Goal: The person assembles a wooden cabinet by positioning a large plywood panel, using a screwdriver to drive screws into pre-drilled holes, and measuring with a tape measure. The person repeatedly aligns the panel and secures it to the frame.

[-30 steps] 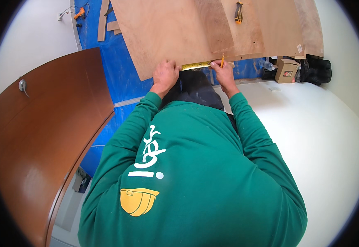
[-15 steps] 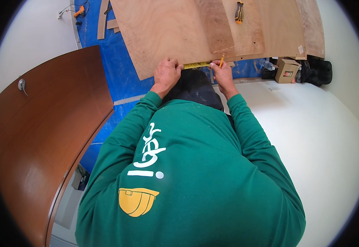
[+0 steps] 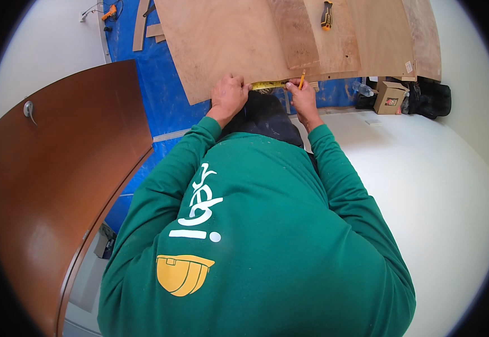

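Note:
A yellow tape measure (image 3: 268, 85) is stretched between my two hands along the near edge of a large plywood sheet (image 3: 216, 45). My left hand (image 3: 229, 96) is closed on one end of it, at the sheet's edge. At the other end my right hand (image 3: 303, 98) grips the tape and also has a yellow pencil (image 3: 302, 80) between its fingers, point up. A narrower, darker wood strip (image 3: 294, 39) lies on the plywood just beyond my right hand. Part of the tape is hidden behind my fingers.
A yellow-and-black screwdriver (image 3: 326, 16) lies on the boards. Blue sheeting (image 3: 160, 95) covers the floor, with wood offcuts (image 3: 153, 31) and an orange tool (image 3: 110, 13) at far left. A brown door (image 3: 65, 185) stands left; a cardboard box (image 3: 390, 98) and black bag (image 3: 434, 96) are right.
Both hands stay at the board's near edge with the tape between them. My left hand has shifted very slightly to the right, and the view has tilted a little.

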### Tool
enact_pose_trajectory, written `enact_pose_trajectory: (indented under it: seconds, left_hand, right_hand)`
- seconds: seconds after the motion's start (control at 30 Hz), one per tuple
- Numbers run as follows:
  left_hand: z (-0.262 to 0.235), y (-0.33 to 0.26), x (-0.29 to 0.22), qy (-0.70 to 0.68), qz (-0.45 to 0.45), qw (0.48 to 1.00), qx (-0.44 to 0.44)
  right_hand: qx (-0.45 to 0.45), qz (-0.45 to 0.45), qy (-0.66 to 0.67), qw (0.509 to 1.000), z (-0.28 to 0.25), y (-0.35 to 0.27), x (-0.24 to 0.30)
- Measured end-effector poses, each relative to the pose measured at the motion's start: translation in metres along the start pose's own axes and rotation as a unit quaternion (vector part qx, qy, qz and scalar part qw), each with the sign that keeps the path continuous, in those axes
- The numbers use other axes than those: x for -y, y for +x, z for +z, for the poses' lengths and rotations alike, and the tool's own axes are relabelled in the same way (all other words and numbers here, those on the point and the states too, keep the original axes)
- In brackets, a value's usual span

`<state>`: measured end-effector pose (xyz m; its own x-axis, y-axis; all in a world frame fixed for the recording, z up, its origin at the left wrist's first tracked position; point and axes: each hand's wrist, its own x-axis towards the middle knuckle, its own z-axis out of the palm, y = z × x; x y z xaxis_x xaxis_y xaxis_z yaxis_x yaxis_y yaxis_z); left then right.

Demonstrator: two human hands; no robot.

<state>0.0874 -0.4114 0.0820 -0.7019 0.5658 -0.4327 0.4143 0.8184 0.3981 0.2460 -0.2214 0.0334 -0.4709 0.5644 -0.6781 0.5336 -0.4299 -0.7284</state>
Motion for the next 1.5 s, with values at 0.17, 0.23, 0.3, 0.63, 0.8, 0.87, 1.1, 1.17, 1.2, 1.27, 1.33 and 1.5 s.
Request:
enact_pose_trajectory:
  seconds: [0.17, 0.23, 0.3, 0.63, 0.8, 0.87, 1.1, 1.17, 1.2, 1.27, 1.33, 1.5]
  left_hand:
    - [0.001, 0.002, -0.002, 0.009, 0.016, 1.000, 0.000]
    - [0.001, 0.002, -0.005, 0.008, 0.020, 1.000, -0.004]
    - [0.003, 0.001, -0.009, 0.006, 0.034, 0.999, -0.001]
    - [0.007, 0.003, -0.017, -0.001, 0.028, 0.999, 0.018]
    - [0.008, 0.006, -0.019, 0.027, 0.031, 0.999, 0.027]
    - [0.008, 0.006, -0.020, 0.033, 0.031, 0.999, 0.027]
    - [0.008, 0.004, -0.023, 0.019, 0.026, 0.999, 0.018]
    - [0.007, 0.003, -0.024, 0.012, 0.030, 0.999, 0.013]
    - [0.007, 0.003, -0.025, 0.011, 0.035, 0.999, 0.012]
    - [0.006, 0.003, -0.027, 0.009, 0.060, 0.998, -0.010]
    - [0.006, 0.005, -0.028, 0.009, 0.098, 0.994, -0.048]
    - [0.010, 0.020, -0.034, 0.017, 0.103, 0.994, -0.035]
  right_hand:
    - [-0.003, -0.013, -0.005, 1.000, 0.000, 0.001, -0.003]
    - [-0.009, -0.012, -0.003, 1.000, 0.000, 0.001, -0.004]
    - [-0.017, -0.016, 0.001, 1.000, 0.001, 0.001, -0.005]
    - [-0.024, -0.046, -0.016, 0.999, -0.005, -0.002, 0.000]
    - [-0.025, -0.033, -0.029, 0.999, -0.004, -0.001, 0.006]
    - [-0.023, -0.051, -0.050, 0.997, -0.005, -0.001, 0.006]
    - [-0.037, -0.099, -0.115, 0.988, 0.001, -0.002, -0.002]
    - [-0.042, -0.112, -0.112, 0.986, 0.008, -0.004, -0.003]
    - [-0.045, -0.119, -0.108, 0.986, 0.011, -0.005, -0.003]
    - [-0.054, -0.134, -0.099, 0.985, 0.016, -0.007, -0.001]
    - [-0.065, -0.138, -0.089, 0.984, 0.017, -0.008, 0.003]
    - [-0.058, -0.131, -0.126, 0.982, 0.008, -0.004, 0.016]
